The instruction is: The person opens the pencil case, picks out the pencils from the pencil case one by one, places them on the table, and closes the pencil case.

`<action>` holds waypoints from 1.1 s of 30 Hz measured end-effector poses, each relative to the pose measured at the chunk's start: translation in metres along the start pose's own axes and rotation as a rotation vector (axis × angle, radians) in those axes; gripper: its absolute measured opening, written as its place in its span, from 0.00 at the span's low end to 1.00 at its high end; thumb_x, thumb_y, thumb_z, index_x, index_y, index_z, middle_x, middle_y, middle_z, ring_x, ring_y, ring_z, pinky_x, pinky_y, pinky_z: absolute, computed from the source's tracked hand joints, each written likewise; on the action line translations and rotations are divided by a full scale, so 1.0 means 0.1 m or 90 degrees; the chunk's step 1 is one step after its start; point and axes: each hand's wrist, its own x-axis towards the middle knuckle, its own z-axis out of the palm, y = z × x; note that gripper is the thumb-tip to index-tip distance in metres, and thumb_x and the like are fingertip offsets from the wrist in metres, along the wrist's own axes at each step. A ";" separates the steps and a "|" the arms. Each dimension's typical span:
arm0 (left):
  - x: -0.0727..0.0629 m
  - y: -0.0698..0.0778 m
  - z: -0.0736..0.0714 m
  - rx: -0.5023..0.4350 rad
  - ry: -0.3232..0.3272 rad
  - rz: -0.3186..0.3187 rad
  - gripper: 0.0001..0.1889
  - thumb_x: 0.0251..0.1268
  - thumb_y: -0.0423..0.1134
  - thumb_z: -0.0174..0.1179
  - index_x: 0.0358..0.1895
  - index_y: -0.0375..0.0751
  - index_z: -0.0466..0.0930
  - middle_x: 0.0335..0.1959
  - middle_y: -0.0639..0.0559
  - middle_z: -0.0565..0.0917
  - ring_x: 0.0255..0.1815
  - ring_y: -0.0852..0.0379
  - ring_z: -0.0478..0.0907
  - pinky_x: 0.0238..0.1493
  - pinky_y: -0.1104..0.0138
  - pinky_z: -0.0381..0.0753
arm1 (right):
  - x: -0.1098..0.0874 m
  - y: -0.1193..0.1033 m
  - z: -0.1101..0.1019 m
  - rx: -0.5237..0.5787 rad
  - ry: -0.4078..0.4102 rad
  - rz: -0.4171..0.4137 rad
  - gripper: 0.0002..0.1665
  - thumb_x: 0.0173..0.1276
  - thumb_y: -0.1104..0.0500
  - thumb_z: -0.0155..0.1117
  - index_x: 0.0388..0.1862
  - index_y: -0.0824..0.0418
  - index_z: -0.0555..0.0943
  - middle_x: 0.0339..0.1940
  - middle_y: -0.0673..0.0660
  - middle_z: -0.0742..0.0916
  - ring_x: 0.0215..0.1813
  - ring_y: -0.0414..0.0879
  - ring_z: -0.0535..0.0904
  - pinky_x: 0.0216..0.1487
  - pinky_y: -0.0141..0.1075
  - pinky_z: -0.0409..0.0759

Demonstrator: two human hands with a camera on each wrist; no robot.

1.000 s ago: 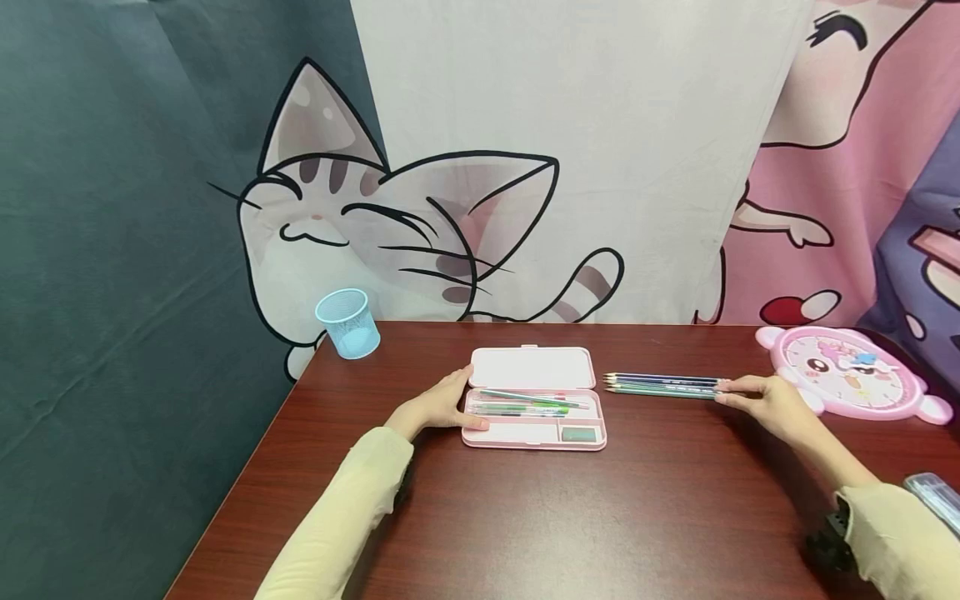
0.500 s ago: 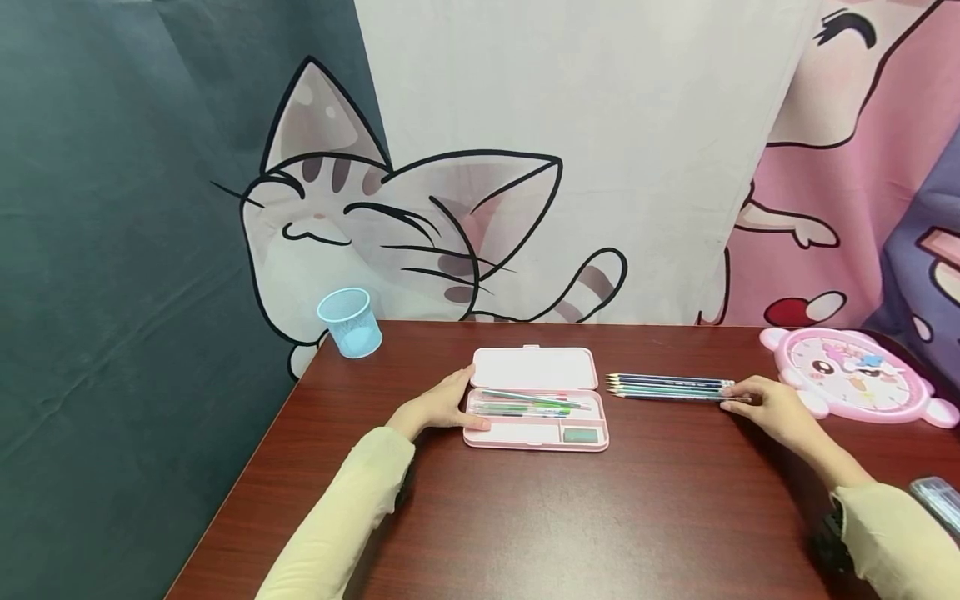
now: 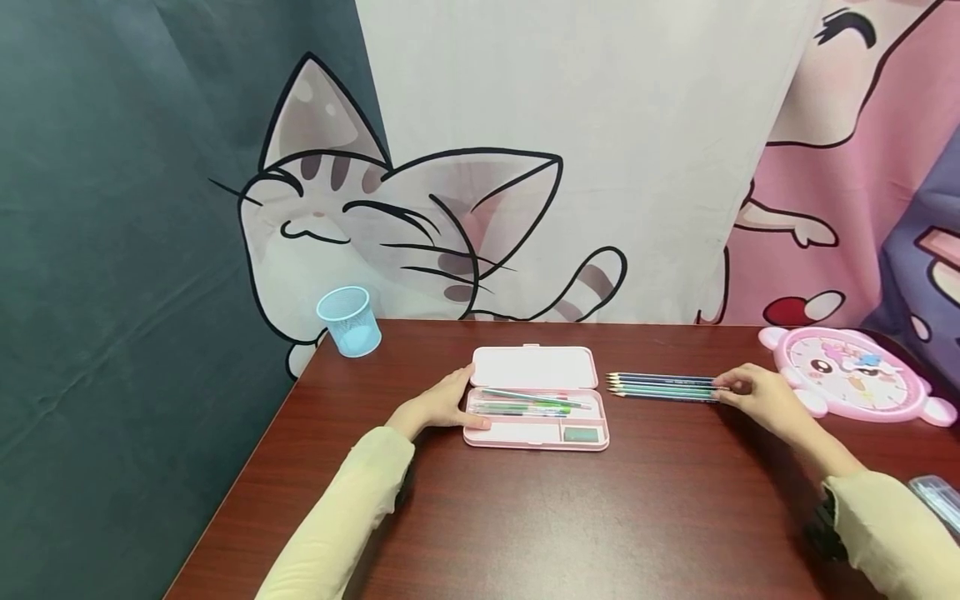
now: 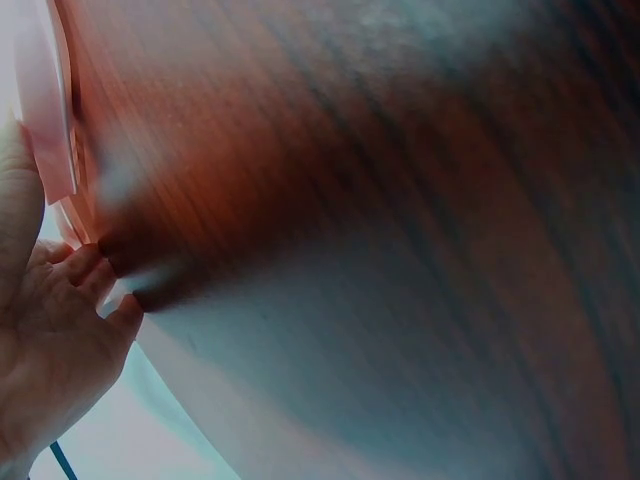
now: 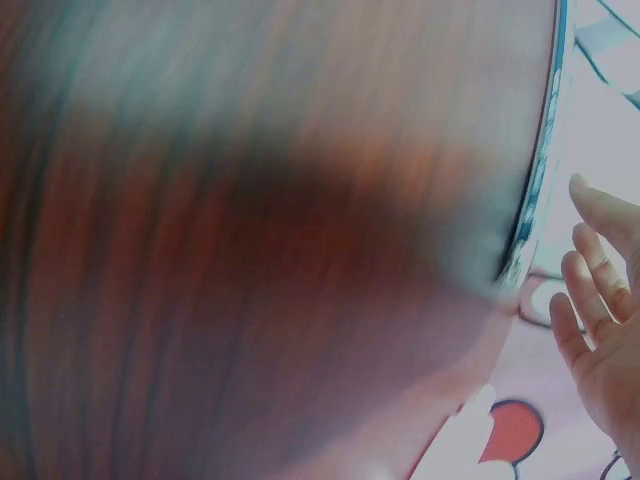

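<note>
In the head view, an open pink pencil case (image 3: 532, 368) lies mid-table. Several pens (image 3: 521, 408) sit in its long compartment and a green eraser (image 3: 581, 435) in a small one. My left hand (image 3: 438, 404) holds the case's left side, thumb over the front rim, fingers at the lid's edge. To the right of the case, several pencils (image 3: 660, 388), dark blue and green, lie side by side, tips leftward. My right hand (image 3: 757, 396) is at their right ends. The right wrist view shows the fingers (image 5: 585, 270) loosely spread and apart from the pencils.
A light blue mesh cup (image 3: 350, 322) stands at the table's back left corner. Beyond the right hand lies a pink animal-shaped clock (image 3: 855, 375). A clear case (image 3: 936, 500) sits at the right edge. Printed cloth hangs behind the brown table (image 3: 570, 517).
The pencils have fanned slightly apart, with another dark one showing at the near side. My right hand has shifted a little left and away, fingers parting from the ends. The left hand stays put.
</note>
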 end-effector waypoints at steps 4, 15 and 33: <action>0.00 0.00 0.00 -0.001 -0.001 -0.001 0.56 0.47 0.54 0.67 0.71 0.33 0.40 0.72 0.38 0.50 0.74 0.45 0.46 0.72 0.54 0.50 | 0.07 -0.17 0.09 0.026 -0.034 0.024 0.09 0.47 0.65 0.71 0.30 0.65 0.84 0.24 0.56 0.83 0.26 0.26 0.69 0.27 0.23 0.68; 0.02 -0.02 0.01 0.010 -0.004 0.007 0.55 0.48 0.55 0.67 0.71 0.33 0.41 0.73 0.39 0.50 0.74 0.45 0.47 0.72 0.55 0.50 | 0.34 -0.87 0.64 0.108 -0.146 -0.026 0.07 0.52 0.62 0.70 0.31 0.62 0.84 0.28 0.53 0.85 0.30 0.36 0.75 0.32 0.31 0.75; 0.02 -0.05 0.02 0.006 0.007 0.018 0.56 0.47 0.55 0.67 0.72 0.33 0.41 0.72 0.39 0.51 0.73 0.45 0.48 0.71 0.55 0.51 | 0.52 -1.40 0.98 0.008 -0.229 -0.124 0.07 0.53 0.65 0.67 0.33 0.61 0.84 0.28 0.51 0.86 0.32 0.42 0.81 0.34 0.36 0.78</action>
